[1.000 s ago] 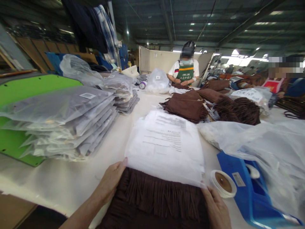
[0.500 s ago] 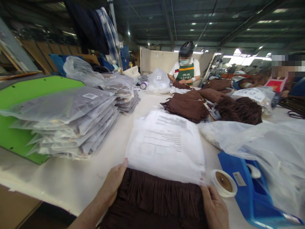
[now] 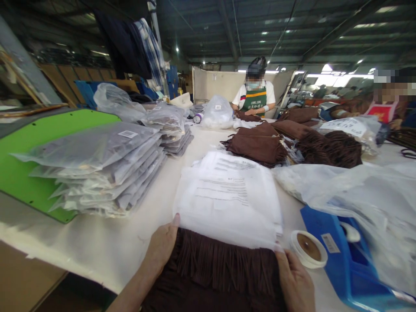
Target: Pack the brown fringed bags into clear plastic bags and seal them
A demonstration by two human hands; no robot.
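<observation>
Brown fringed fabric (image 3: 224, 273) is held at its sides by the left hand (image 3: 162, 247) and right hand (image 3: 295, 279), against the near edge of printed plastic bags (image 3: 224, 195) on the counter (image 3: 113, 249). A white roll (image 3: 308, 247) is seen just beside the right hand, near a blue holder (image 3: 336, 271). Filled bags (image 3: 100, 149) are stacked partly over a green board (image 3: 19, 160). Beyond, a green apron (image 3: 255, 100) is worn by a person.

Dark brown fringed fabric piece (image 3: 224, 271) at the edge of a stack of white printed plastic bags (image 3: 224, 212).
The brown piece spreads across the foreground, its narrow strands side by side; its near end is out of view. The bags lie flat on the pale desk (image 3: 130, 240), dark print upward; whether the edges overlap is unclear.
</observation>
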